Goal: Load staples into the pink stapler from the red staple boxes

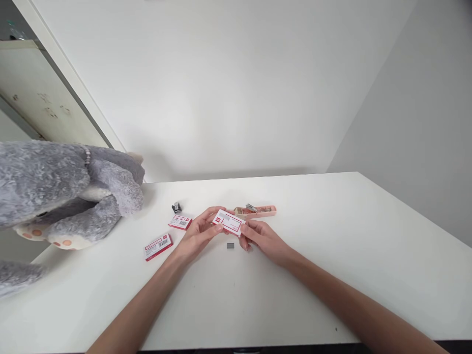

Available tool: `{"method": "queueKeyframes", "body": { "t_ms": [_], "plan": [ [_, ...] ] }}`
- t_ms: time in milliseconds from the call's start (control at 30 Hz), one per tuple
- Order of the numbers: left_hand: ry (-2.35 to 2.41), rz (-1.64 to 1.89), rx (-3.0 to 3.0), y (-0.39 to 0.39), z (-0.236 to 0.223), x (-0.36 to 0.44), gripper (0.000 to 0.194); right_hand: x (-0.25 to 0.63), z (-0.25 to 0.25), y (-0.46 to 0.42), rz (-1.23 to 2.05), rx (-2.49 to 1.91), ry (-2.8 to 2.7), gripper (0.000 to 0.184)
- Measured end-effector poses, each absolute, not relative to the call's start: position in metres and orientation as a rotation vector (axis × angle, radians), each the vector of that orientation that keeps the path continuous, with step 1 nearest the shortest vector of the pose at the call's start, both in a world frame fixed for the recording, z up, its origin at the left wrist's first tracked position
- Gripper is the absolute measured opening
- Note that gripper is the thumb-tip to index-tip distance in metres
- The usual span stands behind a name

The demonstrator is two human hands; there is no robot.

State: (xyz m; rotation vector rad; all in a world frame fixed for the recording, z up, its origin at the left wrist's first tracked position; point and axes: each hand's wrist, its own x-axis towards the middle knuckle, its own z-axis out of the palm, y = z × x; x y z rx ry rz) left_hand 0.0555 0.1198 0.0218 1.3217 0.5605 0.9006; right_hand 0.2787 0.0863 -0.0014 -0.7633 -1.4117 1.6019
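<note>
Between my two hands, above the table, is a small white and red staple box. My left hand grips its left end, thumb on the near edge. At the other end my right hand pinches it between thumb and fingers. Just below the box a short grey strip of staples lies on the table. Behind my hands lies a pink stapler with its metal parts showing, partly hidden by the box and fingers. Two more staple boxes lie left of my left hand, one nearer and one farther.
A small black and silver object, perhaps a staple remover, sits behind the farther box. A big grey plush toy leans over the left side of the white table. A white wall stands behind the table.
</note>
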Motion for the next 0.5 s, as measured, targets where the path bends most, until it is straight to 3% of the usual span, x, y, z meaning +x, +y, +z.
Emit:
{"method": "queueKeyframes", "body": {
  "t_ms": [267, 500],
  "plan": [
    [0.561, 0.771, 1.422, 0.121, 0.018, 0.055, 0.038, 0.280, -0.003, 0.087, 1.596, -0.777, -1.410, 0.047],
    [0.981, 1.280, 1.452, 0.130, 0.030, 0.043, 0.046, 0.279, 0.003, 0.084, 1.576, -0.840, -1.348, 0.050]
  ]
}}
